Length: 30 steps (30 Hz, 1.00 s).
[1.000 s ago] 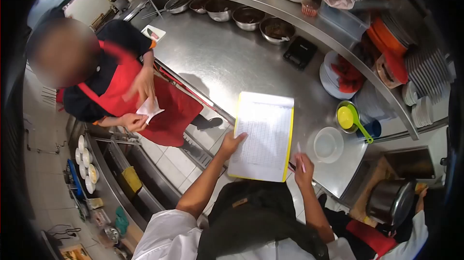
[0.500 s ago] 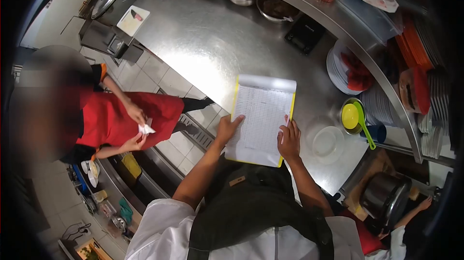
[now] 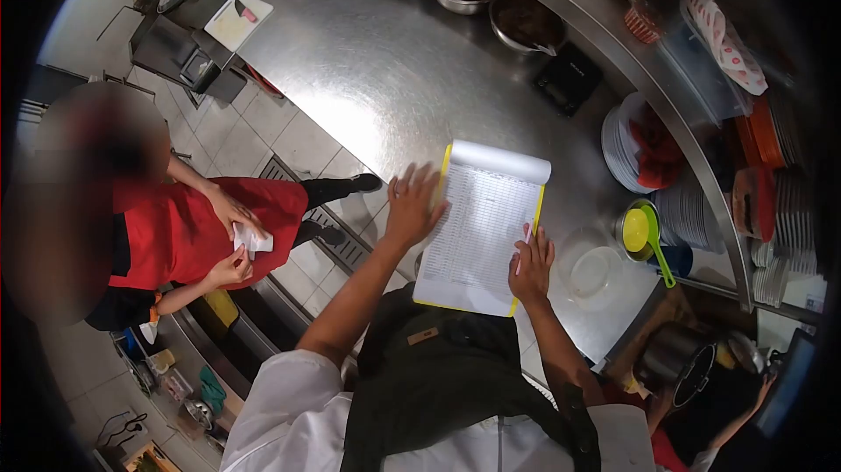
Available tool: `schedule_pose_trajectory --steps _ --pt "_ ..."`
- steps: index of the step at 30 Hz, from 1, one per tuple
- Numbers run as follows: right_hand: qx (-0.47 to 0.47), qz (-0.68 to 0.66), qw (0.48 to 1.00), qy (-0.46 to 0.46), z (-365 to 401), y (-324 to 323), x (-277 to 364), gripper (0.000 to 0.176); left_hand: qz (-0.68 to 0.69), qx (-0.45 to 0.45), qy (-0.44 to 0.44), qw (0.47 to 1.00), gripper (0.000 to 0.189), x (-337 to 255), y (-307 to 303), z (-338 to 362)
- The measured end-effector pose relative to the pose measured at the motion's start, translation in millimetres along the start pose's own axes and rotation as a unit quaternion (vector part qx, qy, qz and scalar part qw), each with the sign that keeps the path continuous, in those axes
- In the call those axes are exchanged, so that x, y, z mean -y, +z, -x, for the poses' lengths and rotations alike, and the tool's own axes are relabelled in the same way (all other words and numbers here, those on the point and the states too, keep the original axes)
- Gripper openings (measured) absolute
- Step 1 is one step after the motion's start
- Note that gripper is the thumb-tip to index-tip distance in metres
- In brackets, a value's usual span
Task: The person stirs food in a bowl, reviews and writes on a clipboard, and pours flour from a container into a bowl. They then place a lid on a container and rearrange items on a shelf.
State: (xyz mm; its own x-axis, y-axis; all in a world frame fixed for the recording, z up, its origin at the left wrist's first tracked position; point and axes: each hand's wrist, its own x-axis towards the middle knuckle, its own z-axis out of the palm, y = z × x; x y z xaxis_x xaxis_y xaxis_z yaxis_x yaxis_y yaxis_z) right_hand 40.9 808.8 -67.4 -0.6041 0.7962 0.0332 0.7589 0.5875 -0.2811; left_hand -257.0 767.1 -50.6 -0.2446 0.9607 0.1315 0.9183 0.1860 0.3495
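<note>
A yellow-edged clipboard (image 3: 427,297) lies at the near edge of the steel counter, close in front of my apron. Its printed sheets (image 3: 484,227) carry a table of small rows, and the top of the paper curls over. My left hand (image 3: 413,207) is open beside the clipboard's upper left edge, fingers spread. On the lower right edge rests my right hand (image 3: 531,269), with a pink pen (image 3: 527,233) held between its fingers.
A clear round container (image 3: 589,271) stands right of the clipboard on the counter (image 3: 350,78). Beyond it are a bowl with a green-handled utensil (image 3: 657,244), plates (image 3: 620,143) and a black scale (image 3: 568,79). A person in a red apron (image 3: 188,235) stands at left; another works at lower right.
My left hand has let go of the clipboard's left edge and moved up with its fingers spreading. The top sheets curl more. The person at left has shifted the white paper lower.
</note>
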Motion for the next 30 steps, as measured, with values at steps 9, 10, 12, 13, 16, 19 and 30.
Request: schedule_pose_trajectory --steps 9,10,12,13,16,19,30 --pt "-0.01 -0.025 1.0 0.002 1.4 0.2 -0.4 0.021 -0.016 0.03 0.079 0.996 0.051 11.2 26.2 -1.6" --pt "-0.014 -0.026 1.0 0.002 1.8 0.7 -0.5 0.021 -0.016 0.029 0.08 0.996 0.051 11.3 25.7 -1.6" --pt "-0.021 -0.028 0.999 0.001 1.5 1.4 -0.8 0.021 -0.017 0.033 0.078 0.996 0.051 11.5 24.6 -2.5" --pt "-0.025 -0.033 0.999 0.002 2.0 1.3 -0.3 0.021 -0.017 0.036 0.077 0.996 0.051 11.0 23.9 -2.1" --pt "-0.033 -0.042 0.999 0.002 2.3 -1.0 0.7 0.022 0.003 0.04 0.067 0.997 0.051 9.7 22.7 -2.3" --pt "-0.038 -0.04 0.998 0.001 1.7 -2.9 3.4 0.023 0.017 0.052 0.071 0.996 0.056 12.6 22.2 -1.9" --pt "-0.188 -0.256 0.939 -0.128 13.0 56.1 -38.5 0.051 0.366 -0.06 -0.184 0.911 0.072 -17.2 95.5 137.1"
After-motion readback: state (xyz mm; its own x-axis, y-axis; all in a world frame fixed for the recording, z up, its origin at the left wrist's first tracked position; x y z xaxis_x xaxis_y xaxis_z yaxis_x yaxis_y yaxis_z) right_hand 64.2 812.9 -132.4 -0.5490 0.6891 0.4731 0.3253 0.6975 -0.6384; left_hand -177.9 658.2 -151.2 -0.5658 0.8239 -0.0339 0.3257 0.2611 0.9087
